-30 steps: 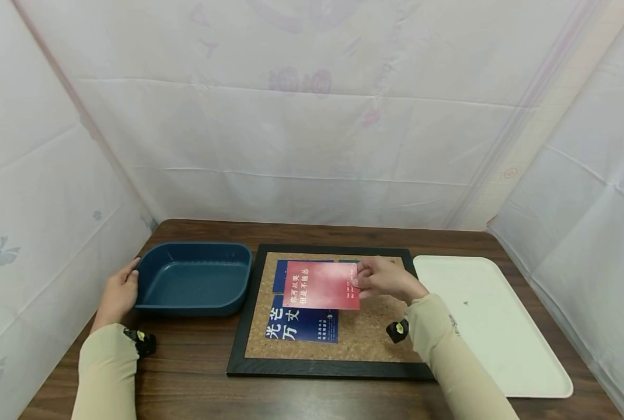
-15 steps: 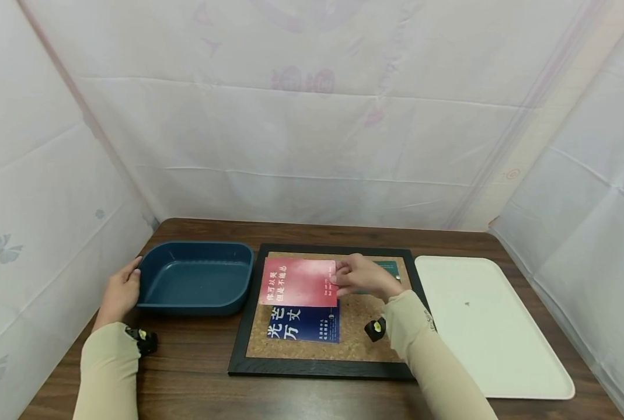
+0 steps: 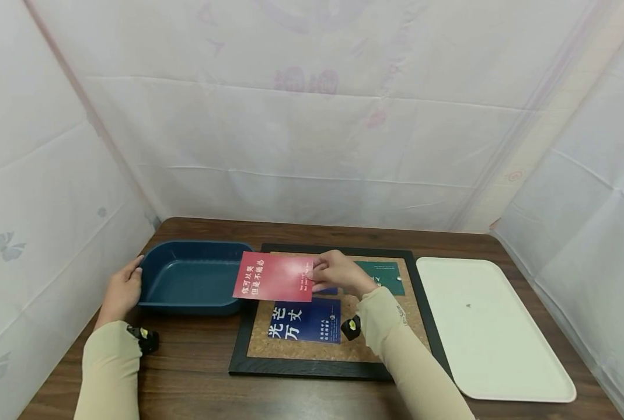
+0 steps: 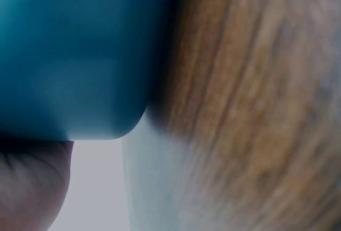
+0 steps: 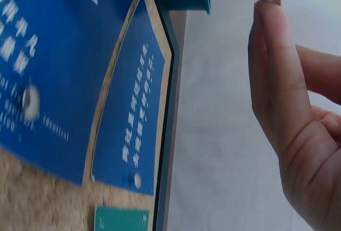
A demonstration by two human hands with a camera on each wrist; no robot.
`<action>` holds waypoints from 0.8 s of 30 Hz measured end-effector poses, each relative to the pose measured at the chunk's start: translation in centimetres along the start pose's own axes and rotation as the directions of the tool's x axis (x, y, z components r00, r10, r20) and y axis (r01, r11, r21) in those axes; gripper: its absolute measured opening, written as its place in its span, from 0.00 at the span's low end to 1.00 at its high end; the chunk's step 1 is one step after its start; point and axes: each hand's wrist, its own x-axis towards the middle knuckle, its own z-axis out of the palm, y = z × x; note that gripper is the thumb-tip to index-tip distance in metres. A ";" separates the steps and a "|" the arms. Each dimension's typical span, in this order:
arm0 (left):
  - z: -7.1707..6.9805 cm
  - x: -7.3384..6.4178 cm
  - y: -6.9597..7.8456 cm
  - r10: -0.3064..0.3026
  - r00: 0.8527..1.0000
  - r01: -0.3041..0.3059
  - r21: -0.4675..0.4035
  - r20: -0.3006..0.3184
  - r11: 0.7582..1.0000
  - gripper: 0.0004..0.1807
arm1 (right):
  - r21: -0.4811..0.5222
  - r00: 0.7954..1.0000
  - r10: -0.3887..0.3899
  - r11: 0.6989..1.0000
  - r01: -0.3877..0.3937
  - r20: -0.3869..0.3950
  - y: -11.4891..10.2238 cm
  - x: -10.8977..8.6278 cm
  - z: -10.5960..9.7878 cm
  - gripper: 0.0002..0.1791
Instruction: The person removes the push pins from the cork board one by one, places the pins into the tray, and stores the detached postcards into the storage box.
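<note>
In the head view my right hand (image 3: pixel 340 273) pinches a red card (image 3: pixel 277 277) with white lettering by its right edge. The card is held above the cork board (image 3: pixel 359 344), its left end overlapping the rim of a dark teal basin (image 3: pixel 191 306). My left hand (image 3: pixel 119 291) grips that basin's left side. Pinned to the board are a blue card (image 3: pixel 312 321) with large white characters, a second blue card (image 5: pixel 130 108) mostly hidden in the head view, and a green card (image 3: pixel 380 277). White pushpins show on the blue cards in the right wrist view.
A cream tray (image 3: pixel 495 332) lies right of the board's black frame (image 3: pixel 301 367). All of these stand on a brown wooden table (image 3: pixel 185 385). Pale sheeting (image 3: pixel 312 146) hangs behind and along both sides.
The right hand has carried the red card leftward from over the board to the basin's edge, uncovering the green card. The left hand has kept its grip on the basin.
</note>
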 end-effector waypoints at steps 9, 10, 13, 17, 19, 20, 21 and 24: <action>0.1 0.2 0.2 0.019 1.000 -0.019 -0.001 0.005 1.000 0.29 | 0.066 0.999 -0.012 0.998 0.015 -0.040 -0.4 1.2 1.8 0.17; 0.1 0.2 0.2 0.017 1.000 -0.017 0.001 0.006 1.000 0.29 | 0.075 0.999 -0.014 0.997 0.017 -0.039 -0.5 1.4 2.0 0.17; 0.1 0.1 0.2 0.016 1.000 -0.016 0.005 0.008 1.000 0.29 | 0.087 0.999 -0.030 0.996 0.032 -0.033 -0.7 1.7 2.8 0.16; 0.1 0.0 0.3 0.011 1.000 -0.011 0.008 0.008 1.000 0.28 | 0.093 0.999 -0.032 0.995 0.035 -0.028 -1.1 2.2 3.6 0.15; 0.1 0.0 0.3 0.010 1.000 -0.011 0.008 0.006 1.000 0.28 | 0.097 0.999 -0.030 0.995 0.033 -0.028 -1.3 2.4 4.1 0.15; 0.2 0.0 0.4 0.010 1.000 -0.010 0.007 0.006 1.000 0.28 | 0.099 0.999 -0.026 0.995 0.029 -0.030 -1.4 2.6 4.2 0.15; 0.2 0.0 0.4 0.010 1.000 -0.010 0.007 0.005 1.000 0.28 | 0.106 0.999 -0.021 0.994 0.025 -0.031 -1.5 2.7 4.4 0.15; 0.2 0.1 0.3 0.015 1.000 -0.015 0.010 0.002 1.000 0.28 | 0.125 0.999 -0.020 0.992 0.025 -0.034 -1.7 3.1 5.0 0.15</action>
